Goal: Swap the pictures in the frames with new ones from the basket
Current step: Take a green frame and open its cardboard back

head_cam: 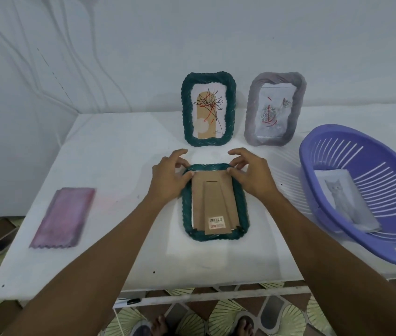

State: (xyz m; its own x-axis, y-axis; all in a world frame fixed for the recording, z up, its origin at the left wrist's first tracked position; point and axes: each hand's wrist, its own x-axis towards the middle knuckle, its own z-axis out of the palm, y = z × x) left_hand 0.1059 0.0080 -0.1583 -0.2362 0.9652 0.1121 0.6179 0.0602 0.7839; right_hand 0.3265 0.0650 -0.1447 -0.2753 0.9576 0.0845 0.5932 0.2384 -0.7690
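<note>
White wall rises behind a white bench. At the bench's middle a green frame lies face down, its brown cardboard backing up, with a barcode sticker near the close end. The left hand grips the frame's far left corner, thumb on the backing and fingers curled over the rim. The right hand grips the far right corner the same way. Farther back stand a second green frame with a flower drawing and, to its right, a grey frame with a rose picture. A purple basket at the right edge holds a cat picture. A pink cloth lies well apart on the left.
</note>
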